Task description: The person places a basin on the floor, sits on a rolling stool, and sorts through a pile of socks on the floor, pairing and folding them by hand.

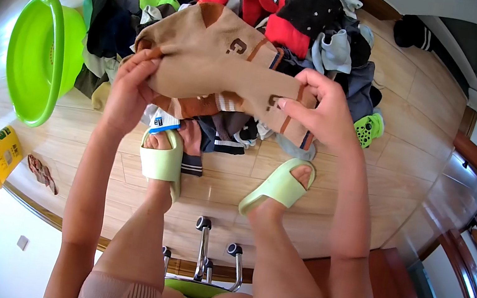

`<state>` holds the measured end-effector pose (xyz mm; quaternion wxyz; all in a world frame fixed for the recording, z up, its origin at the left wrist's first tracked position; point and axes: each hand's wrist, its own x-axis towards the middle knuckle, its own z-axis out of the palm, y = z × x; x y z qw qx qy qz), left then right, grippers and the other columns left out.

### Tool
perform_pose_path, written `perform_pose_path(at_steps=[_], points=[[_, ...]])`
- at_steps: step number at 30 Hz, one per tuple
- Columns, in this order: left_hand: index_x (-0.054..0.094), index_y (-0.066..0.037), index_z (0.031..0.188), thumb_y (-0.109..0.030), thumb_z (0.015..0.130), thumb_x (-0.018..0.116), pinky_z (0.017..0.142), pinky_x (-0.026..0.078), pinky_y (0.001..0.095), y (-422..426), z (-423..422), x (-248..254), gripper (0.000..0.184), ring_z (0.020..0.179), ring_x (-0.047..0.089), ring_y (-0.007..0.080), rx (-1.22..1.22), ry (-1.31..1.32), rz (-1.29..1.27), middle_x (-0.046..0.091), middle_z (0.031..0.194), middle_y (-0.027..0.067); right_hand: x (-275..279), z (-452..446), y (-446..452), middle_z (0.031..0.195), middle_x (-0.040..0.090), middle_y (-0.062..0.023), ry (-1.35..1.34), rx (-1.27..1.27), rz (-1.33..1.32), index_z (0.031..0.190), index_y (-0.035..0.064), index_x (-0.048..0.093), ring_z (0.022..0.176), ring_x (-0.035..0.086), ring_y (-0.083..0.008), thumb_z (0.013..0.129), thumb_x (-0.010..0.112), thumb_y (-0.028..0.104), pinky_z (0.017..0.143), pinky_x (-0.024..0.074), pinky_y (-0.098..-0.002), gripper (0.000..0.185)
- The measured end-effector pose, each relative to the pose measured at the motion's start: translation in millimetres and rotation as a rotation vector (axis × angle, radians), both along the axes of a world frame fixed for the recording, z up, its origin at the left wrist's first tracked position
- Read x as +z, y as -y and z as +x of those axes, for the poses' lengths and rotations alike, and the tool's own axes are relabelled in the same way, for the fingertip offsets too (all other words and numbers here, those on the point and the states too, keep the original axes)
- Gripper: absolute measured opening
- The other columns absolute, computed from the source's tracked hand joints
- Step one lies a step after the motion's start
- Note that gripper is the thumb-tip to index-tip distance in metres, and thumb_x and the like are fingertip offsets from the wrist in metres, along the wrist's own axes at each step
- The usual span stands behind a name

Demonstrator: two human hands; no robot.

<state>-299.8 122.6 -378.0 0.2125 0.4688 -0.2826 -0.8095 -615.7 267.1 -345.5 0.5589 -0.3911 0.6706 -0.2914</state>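
Brown socks [200,76] with orange-brown patches, dark lettering and striped cuffs are stretched out between my two hands. At their left end, my left hand [134,84] pinches the fabric near the toe. On the other side my right hand [318,108] grips the cuff, thumb on top near the lettering. Below and behind them a pile of mixed socks [110,26] spreads over the floor, including red, black, grey and green ones. Part of the pile is hidden by the socks I hold.
A green basin [36,58] stands on the wooden floor [213,189] at the left. Near it are a yellow package [0,156] and a patterned cloth [42,173]. My feet in light green slippers [162,158] flank the near side. Chair casters [204,224] show below, with dark cabinets at the right.
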Motion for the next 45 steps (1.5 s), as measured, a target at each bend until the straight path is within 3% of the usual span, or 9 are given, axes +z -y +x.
perform_pose_path(at_steps=[5,8,11,15,20,22,28,35,45], points=[[0.056,-0.004,0.124,-0.016,0.099,0.050,0.085,0.053,0.0312,31,8,10,0.028,0.100,0.064,0.0156,0.122,0.094,-0.111,0.064,0.112,0.0048,0,16,31,0.091,0.065,-0.0006,0.340,-0.292,-0.072,0.106,0.0025,0.061,0.081,0.060,-0.0065,0.082,0.076,0.014,0.071,0.0479,-0.0222,0.031],[0.062,-0.009,0.110,-0.019,0.097,0.057,0.072,0.052,0.0234,42,24,-22,0.017,0.084,0.062,0.0072,0.059,0.241,-0.173,0.064,0.095,0.0000,-51,23,39,0.093,0.068,-0.0018,0.262,-0.300,-0.079,0.111,0.0025,0.062,0.079,0.060,-0.0060,0.087,0.072,0.015,0.067,0.0478,-0.0211,0.029],[0.065,-0.010,0.104,-0.020,0.095,0.061,0.058,0.044,0.0182,38,26,-29,0.014,0.070,0.056,0.0039,0.131,0.353,-0.162,0.063,0.086,-0.0032,-44,30,42,0.092,0.069,-0.0016,0.281,-0.404,0.035,0.108,0.0005,0.065,0.076,0.060,-0.0056,0.089,0.069,0.020,0.065,0.0471,-0.0218,0.027],[0.064,-0.011,0.103,-0.020,0.096,0.061,0.053,0.041,0.0175,39,36,-33,0.013,0.062,0.053,0.0028,0.050,0.333,-0.156,0.059,0.077,-0.0058,-46,26,39,0.089,0.068,0.0015,0.192,-0.361,0.022,0.106,0.0058,0.065,0.074,0.059,-0.0035,0.096,0.061,0.030,0.062,0.0449,-0.0193,0.027],[0.063,-0.011,0.099,-0.022,0.095,0.062,0.049,0.039,0.0162,37,35,-22,0.012,0.057,0.051,0.0023,0.053,0.296,-0.141,0.057,0.073,-0.0060,-59,35,46,0.092,0.069,-0.0035,0.238,-0.437,-0.077,0.110,0.0011,0.061,0.078,0.063,-0.0071,0.098,0.059,0.025,0.066,0.0502,-0.0218,0.027],[0.062,-0.010,0.100,-0.020,0.095,0.062,0.050,0.041,0.0163,41,38,-28,0.011,0.058,0.053,0.0025,0.054,0.286,-0.126,0.057,0.073,-0.0053,-34,43,54,0.097,0.068,-0.0084,0.244,-0.431,0.041,0.118,-0.0022,0.055,0.084,0.066,-0.0127,0.096,0.060,0.016,0.073,0.0565,-0.0259,0.029],[0.060,-0.002,0.101,-0.015,0.096,0.062,0.067,0.056,0.0208,48,29,-29,0.014,0.073,0.065,0.0102,0.216,0.195,-0.054,0.061,0.083,0.0025,-51,40,49,0.103,0.067,-0.0125,0.335,-0.449,-0.150,0.119,-0.0056,0.053,0.088,0.067,-0.0149,0.089,0.064,0.001,0.075,0.0581,-0.0285,0.032],[0.059,0.004,0.108,-0.010,0.098,0.056,0.090,0.056,0.0270,47,34,-45,0.017,0.098,0.066,0.0195,0.289,0.058,-0.036,0.063,0.098,0.0095,-60,39,53,0.103,0.067,-0.0112,0.261,-0.509,-0.125,0.114,-0.0057,0.056,0.089,0.066,-0.0152,0.096,0.059,0.011,0.077,0.0579,-0.0293,0.025],[0.058,-0.003,0.108,-0.015,0.096,0.061,0.078,0.057,0.0260,40,26,-24,0.017,0.088,0.067,0.0166,0.251,0.161,-0.031,0.062,0.093,0.0048,-59,36,54,0.103,0.067,-0.0120,0.288,-0.493,-0.096,0.114,-0.0062,0.056,0.090,0.067,-0.0160,0.098,0.056,0.016,0.076,0.0591,-0.0299,0.027]])
